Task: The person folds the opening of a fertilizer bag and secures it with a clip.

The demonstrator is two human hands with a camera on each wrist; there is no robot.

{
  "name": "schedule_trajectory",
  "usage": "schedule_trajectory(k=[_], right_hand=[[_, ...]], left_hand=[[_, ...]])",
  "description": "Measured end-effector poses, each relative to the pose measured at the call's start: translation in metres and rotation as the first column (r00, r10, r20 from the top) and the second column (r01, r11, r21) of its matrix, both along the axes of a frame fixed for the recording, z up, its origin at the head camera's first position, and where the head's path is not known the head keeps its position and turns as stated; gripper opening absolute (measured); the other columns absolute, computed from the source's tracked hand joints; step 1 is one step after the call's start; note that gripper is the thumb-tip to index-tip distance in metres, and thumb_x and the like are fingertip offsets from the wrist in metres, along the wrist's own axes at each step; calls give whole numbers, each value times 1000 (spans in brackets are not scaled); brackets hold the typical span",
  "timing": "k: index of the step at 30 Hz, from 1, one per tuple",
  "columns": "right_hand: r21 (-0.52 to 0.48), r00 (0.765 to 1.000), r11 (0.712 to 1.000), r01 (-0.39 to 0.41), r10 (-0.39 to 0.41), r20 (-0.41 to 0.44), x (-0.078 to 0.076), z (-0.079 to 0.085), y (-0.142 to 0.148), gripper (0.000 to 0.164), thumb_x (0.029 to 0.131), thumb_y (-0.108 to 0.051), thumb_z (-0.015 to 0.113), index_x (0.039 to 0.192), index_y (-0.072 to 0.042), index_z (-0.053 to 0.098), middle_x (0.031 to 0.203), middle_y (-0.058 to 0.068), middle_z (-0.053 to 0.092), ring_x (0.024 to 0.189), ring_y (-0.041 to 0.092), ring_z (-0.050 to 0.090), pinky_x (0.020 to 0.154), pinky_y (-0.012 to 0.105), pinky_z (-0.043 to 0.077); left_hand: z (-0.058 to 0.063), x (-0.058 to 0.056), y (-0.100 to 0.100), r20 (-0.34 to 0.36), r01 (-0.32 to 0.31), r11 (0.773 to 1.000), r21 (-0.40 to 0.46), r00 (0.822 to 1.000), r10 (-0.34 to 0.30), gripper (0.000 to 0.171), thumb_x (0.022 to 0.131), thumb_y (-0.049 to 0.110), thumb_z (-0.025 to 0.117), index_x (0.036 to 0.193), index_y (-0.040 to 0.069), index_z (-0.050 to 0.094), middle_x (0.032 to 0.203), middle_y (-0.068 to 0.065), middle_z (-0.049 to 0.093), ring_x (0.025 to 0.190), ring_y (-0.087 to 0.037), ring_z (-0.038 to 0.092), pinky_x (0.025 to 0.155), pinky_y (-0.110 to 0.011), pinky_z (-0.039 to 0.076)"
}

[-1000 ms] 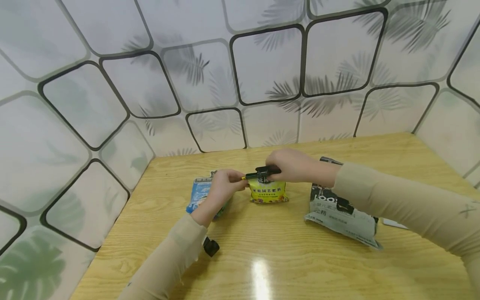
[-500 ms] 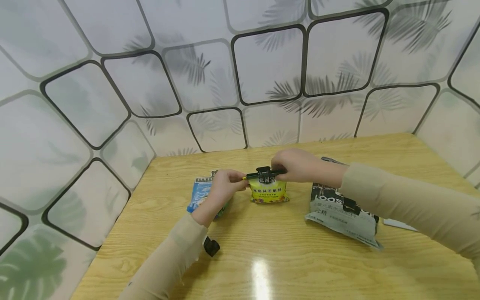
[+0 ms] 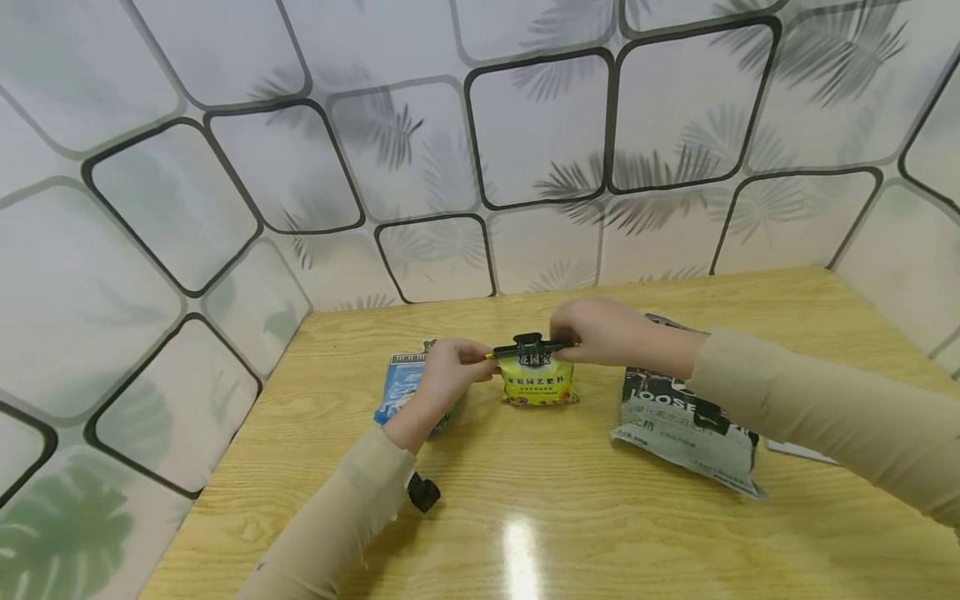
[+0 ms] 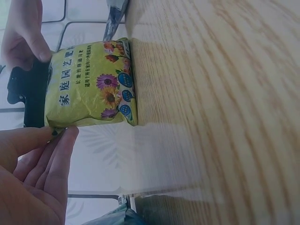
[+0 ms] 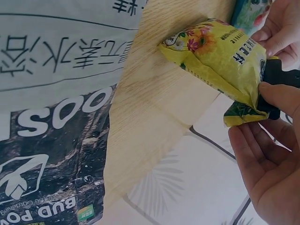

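A small yellow fertilizer bag (image 3: 538,386) with printed flowers stands upright on the table, its top edge under a black bag clip (image 3: 528,342). My left hand (image 3: 452,373) pinches the bag's upper left corner at the clip's end. At the opposite end, my right hand (image 3: 603,333) pinches the clip and the upper right corner between thumb and fingers. In the right wrist view, a folded green corner of the yellow bag (image 5: 229,61) sticks out beside the right fingertips. The left wrist view shows the clip (image 4: 35,96) spanning between both hands.
A blue bag (image 3: 400,387) lies partly behind my left hand. To the right, a large grey and black bag (image 3: 686,437) lies under my right forearm, near a white flat item (image 3: 798,451). A black object (image 3: 423,493) sits beside my left sleeve. Patterned walls border the wooden table (image 3: 585,533).
My right hand has slid a little to the right along the clip, uncovering its middle handle. The left hand and the yellow bag stay in place.
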State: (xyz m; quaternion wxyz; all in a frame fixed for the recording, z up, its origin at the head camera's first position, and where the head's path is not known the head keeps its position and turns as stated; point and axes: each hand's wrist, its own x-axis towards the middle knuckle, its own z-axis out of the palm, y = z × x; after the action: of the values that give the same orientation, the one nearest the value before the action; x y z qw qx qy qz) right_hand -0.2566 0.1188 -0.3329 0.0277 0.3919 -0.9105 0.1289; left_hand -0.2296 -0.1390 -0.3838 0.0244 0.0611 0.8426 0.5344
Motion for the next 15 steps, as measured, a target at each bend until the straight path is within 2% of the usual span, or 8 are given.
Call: schedule_trajectory(k=[7,15], right_hand=[[-5,1000,1000,16,-16,-4,2,0,6,16,92,-20,83,84,-13,72,75,-2,61,68,12,51,65,31,50],[-37,999,998,53,-52,7,4,-8,11,14,94,-23,82,88,-14,74,75,-3,61,68,11,49,62,29,44]], left_hand=[[2,0,1,14,-2,1000,11,1000,2,21,99,0,73,118,-6,77,114,-25,79,101,-38,80,94,-47,67],[0,0,1,22,-3,999,39,1000,2,20,98,-2,73,117,-7,76,114,-26,79,104,-42,78,93,-46,67]])
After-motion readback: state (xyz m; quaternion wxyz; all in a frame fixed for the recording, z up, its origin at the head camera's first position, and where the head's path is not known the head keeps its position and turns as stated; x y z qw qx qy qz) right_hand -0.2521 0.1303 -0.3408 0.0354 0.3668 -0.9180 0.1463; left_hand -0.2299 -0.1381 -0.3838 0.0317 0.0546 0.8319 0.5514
